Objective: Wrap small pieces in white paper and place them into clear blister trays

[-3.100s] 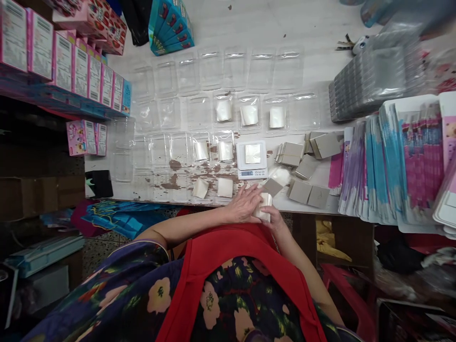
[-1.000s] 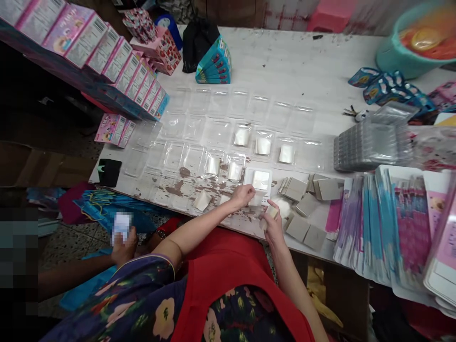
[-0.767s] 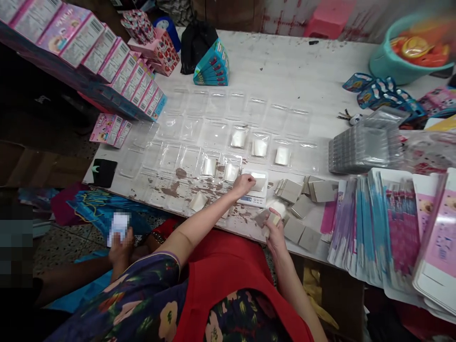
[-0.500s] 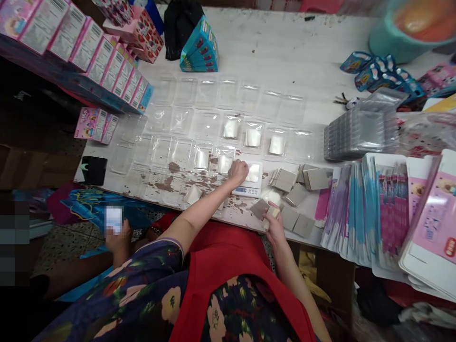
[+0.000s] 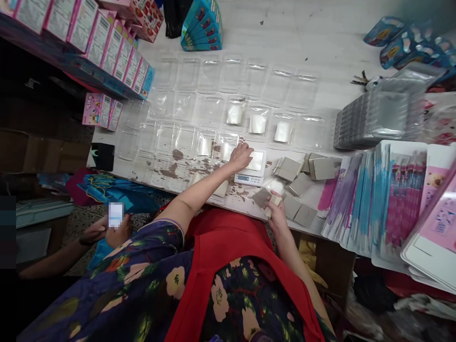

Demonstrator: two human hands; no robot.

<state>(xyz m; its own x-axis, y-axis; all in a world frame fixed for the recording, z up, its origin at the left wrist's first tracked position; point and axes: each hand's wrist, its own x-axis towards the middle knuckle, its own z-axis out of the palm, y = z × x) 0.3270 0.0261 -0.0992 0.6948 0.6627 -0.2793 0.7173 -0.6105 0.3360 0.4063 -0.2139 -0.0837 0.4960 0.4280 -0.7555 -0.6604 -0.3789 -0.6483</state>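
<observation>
My left hand reaches to the left side of a small white digital scale, fingers stretched out with nothing visible in them. On the scale lies a flat white packet. Just left of it, a clear plastic tray holds a similar white packet, partly behind my fingers. My right hand is closed round a small pale stack of square pieces near the table's front edge. Grey square cards lie beyond it, next to a whitish mound.
Rows of clear trays cover the table's middle. Stacked clear trays and printed cards stand at right. Pink boxes line the left. At lower left, another person's hands hold a phone.
My left hand has gone from a fist to stretched fingers beside the scale. My right hand keeps its stack. The view has shifted, and the other person's second hand now shows at the phone.
</observation>
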